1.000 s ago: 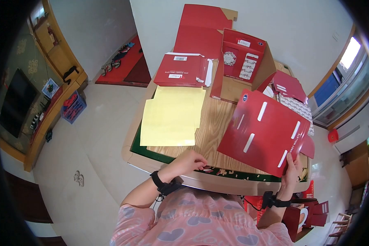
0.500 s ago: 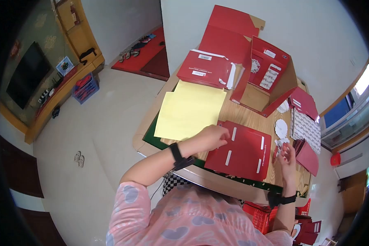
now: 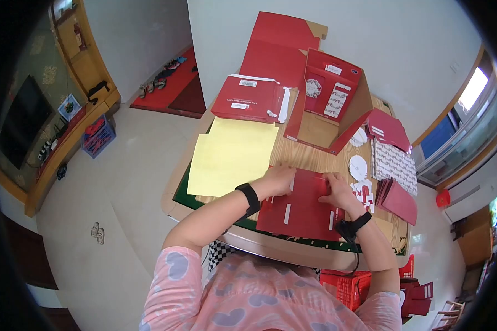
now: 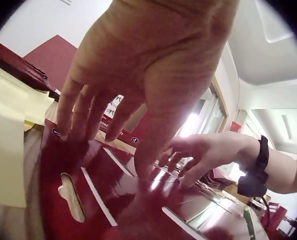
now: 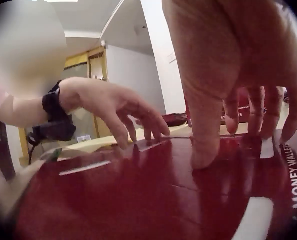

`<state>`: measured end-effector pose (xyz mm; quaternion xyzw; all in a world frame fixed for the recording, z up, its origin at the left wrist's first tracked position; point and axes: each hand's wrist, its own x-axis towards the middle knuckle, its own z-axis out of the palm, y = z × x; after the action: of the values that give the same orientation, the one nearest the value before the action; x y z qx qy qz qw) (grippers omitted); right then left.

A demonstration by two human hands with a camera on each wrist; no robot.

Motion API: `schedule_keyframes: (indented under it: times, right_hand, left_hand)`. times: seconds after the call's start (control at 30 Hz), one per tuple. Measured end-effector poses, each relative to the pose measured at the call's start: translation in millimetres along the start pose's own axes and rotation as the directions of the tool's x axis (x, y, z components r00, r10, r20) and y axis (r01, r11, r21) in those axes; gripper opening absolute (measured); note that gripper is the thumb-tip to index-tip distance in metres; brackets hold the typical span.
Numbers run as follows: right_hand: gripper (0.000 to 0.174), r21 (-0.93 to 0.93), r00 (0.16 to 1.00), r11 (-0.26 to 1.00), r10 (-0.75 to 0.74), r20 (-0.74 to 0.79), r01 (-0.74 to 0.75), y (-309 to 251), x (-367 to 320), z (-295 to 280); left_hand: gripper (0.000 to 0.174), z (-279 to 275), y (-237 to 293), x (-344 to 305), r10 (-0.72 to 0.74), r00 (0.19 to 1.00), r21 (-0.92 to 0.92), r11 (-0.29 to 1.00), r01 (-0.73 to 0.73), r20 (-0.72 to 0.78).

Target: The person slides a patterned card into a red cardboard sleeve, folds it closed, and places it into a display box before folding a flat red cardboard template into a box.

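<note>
A glossy red card sheet with white slot-like strips and "MONEY WALLETS" lettering lies flat at the table's front edge. My left hand rests on its far left part, fingertips and thumb down on the surface. On the far right part is my right hand. Its thumb presses the red surface in the right wrist view, while the fingers reach down at the far edge. Both hands have their fingers spread and pointing down. In the left wrist view, an oblong cut-out shows near the sheet's left side.
Yellow sheets lie to the left, with a flat red carton behind them. An upright open red box stands at the back. White scalloped paper pieces, a patterned stack and dark red cards lie to the right.
The red sheet, earlier held up by the right hand, came down onto the table. The left hand moved onto it, and the right hand moved left from beside the sheet to its far right part.
</note>
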<state>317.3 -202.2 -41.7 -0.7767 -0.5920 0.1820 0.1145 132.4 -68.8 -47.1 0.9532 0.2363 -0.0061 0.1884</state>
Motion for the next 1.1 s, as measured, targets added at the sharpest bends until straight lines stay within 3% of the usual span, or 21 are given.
schedule_keyframes:
  times: [0.17, 0.27, 0.33, 0.37, 0.4, 0.43, 0.5, 0.6, 0.63, 0.7, 0.8, 0.83, 0.87, 0.9, 0.97, 1.03, 1.1]
  right_hand:
    - [0.054, -0.067, 0.999, 0.996, -0.051, 0.016, 0.052, 1, 3, 0]
    - [0.049, -0.102, 0.988, 0.984, -0.148, -0.041, 0.143, 14, 8, 9]
    - [0.052, -0.058, 0.983, 0.989, -0.140, -0.121, 0.134, 15, 6, 13]
    - [0.054, -0.044, 0.984, 0.991, -0.134, -0.121, 0.130, 14, 6, 12]
    - [0.054, 0.004, 0.973, 0.986, -0.163, -0.165, 0.166, 20, 5, 17]
    - [0.054, 0.038, 0.978, 0.988, -0.141, -0.154, 0.148, 21, 5, 17]
    - [0.055, 0.066, 0.964, 0.977, -0.186, -0.188, 0.201, 31, 4, 21]
    - [0.052, 0.142, 0.977, 0.975, -0.150, -0.151, 0.172, 30, 2, 19]
    - [0.051, 0.175, 0.990, 0.979, -0.080, -0.119, 0.101, 15, -3, 13]
    - [0.050, 0.135, 0.982, 0.980, -0.123, -0.143, 0.143, 14, -3, 14]
    - [0.051, 0.132, 0.980, 0.980, -0.130, -0.148, 0.150, 15, -3, 17]
    - [0.052, 0.127, 0.979, 0.980, -0.130, -0.158, 0.151, 18, -4, 16]
    - [0.052, 0.130, 0.977, 0.977, -0.145, -0.156, 0.166, 20, -4, 15]
    - [0.053, 0.133, 0.975, 0.975, -0.156, -0.157, 0.177, 22, -4, 16]
    - [0.053, 0.127, 0.957, 0.965, -0.198, -0.214, 0.228, 26, -5, 17]
    - [0.051, 0.146, 0.946, 0.961, -0.192, -0.262, 0.236, 32, -2, 21]
    - [0.046, 0.398, 0.982, 0.908, -0.062, -0.176, 0.128, 47, 7, 24]
  left_hand:
    - [0.051, 5, 3, 15, 0.045, 0.996, -0.059, 0.997, -0.040, 0.077]
    - [0.041, 30, -3, 32, 0.082, 0.997, -0.098, 0.992, -0.082, -0.010]
    - [0.030, 28, 4, 34, 0.041, 0.988, -0.145, 0.987, -0.063, -0.151]
    - [0.027, 20, 5, 36, -0.077, 0.997, -0.403, 0.914, 0.058, -0.030]
    - [0.024, 13, 3, 40, -0.161, 0.980, -0.618, 0.761, 0.197, 0.114]
    - [0.022, 14, -2, 39, -0.148, 0.989, -0.597, 0.793, 0.118, -0.002]
    - [0.019, 22, -13, 44, -0.181, 0.983, -0.671, 0.733, 0.107, -0.041]
    - [0.017, 13, -9, 35, -0.374, 0.916, -0.846, 0.433, 0.312, 0.146]
    - [0.017, 10, -7, 31, -0.405, 0.896, -0.841, 0.408, 0.356, 0.183]
    - [0.018, 6, -4, 31, -0.446, 0.863, -0.830, 0.369, 0.418, 0.237]
    - [0.019, 3, -5, 26, -0.354, 0.913, -0.904, 0.290, 0.315, 0.205]
    - [0.023, 6, -9, 19, -0.250, 0.959, -0.948, 0.253, 0.194, 0.130]
    - [0.027, 3, -7, 27, -0.322, 0.904, -0.906, 0.221, 0.361, 0.282]
    - [0.026, -1, -7, 23, -0.292, 0.909, -0.910, 0.201, 0.364, 0.299]
    - [0.020, 2, -10, 30, -0.305, 0.881, -0.881, 0.196, 0.430, 0.362]
    - [0.017, 3, -9, 36, -0.359, 0.866, -0.840, 0.291, 0.459, 0.349]
    - [0.019, 2, -7, 38, -0.305, 0.900, -0.816, 0.399, 0.418, 0.312]
